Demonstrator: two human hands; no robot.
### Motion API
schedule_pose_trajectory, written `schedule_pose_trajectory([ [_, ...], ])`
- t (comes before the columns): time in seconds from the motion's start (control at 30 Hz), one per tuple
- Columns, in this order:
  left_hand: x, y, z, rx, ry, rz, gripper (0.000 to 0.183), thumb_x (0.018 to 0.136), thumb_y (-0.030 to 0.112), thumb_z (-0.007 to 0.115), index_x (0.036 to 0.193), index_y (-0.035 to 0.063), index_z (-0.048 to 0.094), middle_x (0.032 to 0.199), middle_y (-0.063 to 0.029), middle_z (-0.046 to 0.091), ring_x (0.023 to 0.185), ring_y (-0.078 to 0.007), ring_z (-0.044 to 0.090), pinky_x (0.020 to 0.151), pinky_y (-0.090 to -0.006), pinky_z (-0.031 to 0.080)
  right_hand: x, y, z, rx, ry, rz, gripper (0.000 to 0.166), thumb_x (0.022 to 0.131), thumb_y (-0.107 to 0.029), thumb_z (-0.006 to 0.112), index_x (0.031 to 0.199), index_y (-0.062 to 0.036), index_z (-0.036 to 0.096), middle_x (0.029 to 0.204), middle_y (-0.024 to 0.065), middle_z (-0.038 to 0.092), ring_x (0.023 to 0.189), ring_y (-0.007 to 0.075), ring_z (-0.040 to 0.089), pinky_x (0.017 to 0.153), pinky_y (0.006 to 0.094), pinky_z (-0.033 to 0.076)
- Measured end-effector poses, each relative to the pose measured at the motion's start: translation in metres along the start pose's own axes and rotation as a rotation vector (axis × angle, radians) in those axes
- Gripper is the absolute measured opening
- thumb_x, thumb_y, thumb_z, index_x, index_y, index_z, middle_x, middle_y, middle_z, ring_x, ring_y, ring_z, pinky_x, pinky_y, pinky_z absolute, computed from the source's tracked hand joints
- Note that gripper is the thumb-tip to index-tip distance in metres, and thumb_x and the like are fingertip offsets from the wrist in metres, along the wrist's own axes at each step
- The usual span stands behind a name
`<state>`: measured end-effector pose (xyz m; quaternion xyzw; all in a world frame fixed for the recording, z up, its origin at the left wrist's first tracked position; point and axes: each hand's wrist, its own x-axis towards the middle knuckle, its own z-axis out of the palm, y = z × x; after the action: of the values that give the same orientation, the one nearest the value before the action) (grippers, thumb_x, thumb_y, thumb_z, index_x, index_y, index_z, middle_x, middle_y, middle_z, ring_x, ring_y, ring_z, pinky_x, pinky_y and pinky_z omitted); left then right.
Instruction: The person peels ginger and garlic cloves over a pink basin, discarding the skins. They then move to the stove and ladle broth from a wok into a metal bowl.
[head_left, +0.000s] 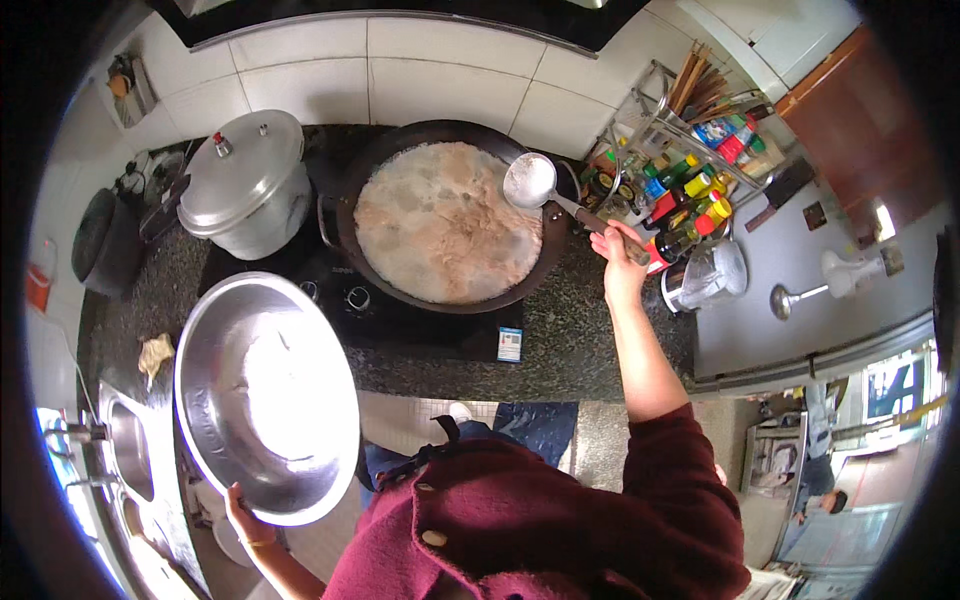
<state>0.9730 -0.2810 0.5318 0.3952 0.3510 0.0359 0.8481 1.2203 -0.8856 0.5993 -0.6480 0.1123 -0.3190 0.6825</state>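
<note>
My left hand (249, 516) grips the lower rim of a large stainless steel basin (225, 405), which is tilted and shows its bare, shiny inside. My right hand (621, 255) is closed around the wooden handle of a metal ladle (531, 180). The ladle's bowl hangs over the right side of a big dark wok (551, 255). Pale, frothy liquid with brownish lumps (450, 225) fills much of the wok, which sits on a black gas stove (420, 334).
Left of the wok stands an aluminium pressure cooker (244, 180). A sink (131, 450) lies at far left. Sauce bottles (690, 225) and a wire rack with chopsticks (697, 86) crowd the right corner. A cleaver (787, 187) hangs nearby. Another person (817, 480) is in the background.
</note>
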Motion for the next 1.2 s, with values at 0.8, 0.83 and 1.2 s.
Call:
schedule_pose_trajectory([
  [0.8,-0.097,-0.099,0.095,0.174,0.208,0.035,0.023,0.071,0.014,0.053,0.093,0.0071,0.052,0.082,-0.0023,0.052,0.078,-0.0167,0.052,0.07,-0.0296,0.043,-0.024,0.015,0.03,0.096,-0.177,0.317,0.016,0.08,-0.013,0.056,0.085,0.0019,0.054,0.071,0.0117,0.059,0.057,0.0176,0.06,0.051,0.0251,0.05],
  [0.83,-0.093,-0.102,0.086,0.219,0.25,0.023,0.026,0.07,0.013,0.052,0.096,0.0076,0.051,0.085,-0.0029,0.052,0.079,-0.0173,0.052,0.07,-0.0304,0.043,-0.027,0.015,0.033,0.102,-0.186,0.329,0.016,0.08,-0.013,0.056,0.085,0.002,0.054,0.07,0.0116,0.059,0.057,0.0176,0.06,0.051,0.0251,0.05],
  [1.2,-0.072,-0.109,0.096,0.274,0.069,-0.026,0.035,0.073,0.015,0.049,0.107,0.0076,0.044,0.089,-0.0042,0.052,0.078,-0.0165,0.053,0.066,-0.0284,0.045,-0.054,-0.006,0.054,0.15,-0.21,0.408,0.018,0.08,-0.015,0.055,0.084,0.002,0.051,0.069,0.014,0.059,0.059,0.0206,0.061,0.051,0.0273,0.051],
])
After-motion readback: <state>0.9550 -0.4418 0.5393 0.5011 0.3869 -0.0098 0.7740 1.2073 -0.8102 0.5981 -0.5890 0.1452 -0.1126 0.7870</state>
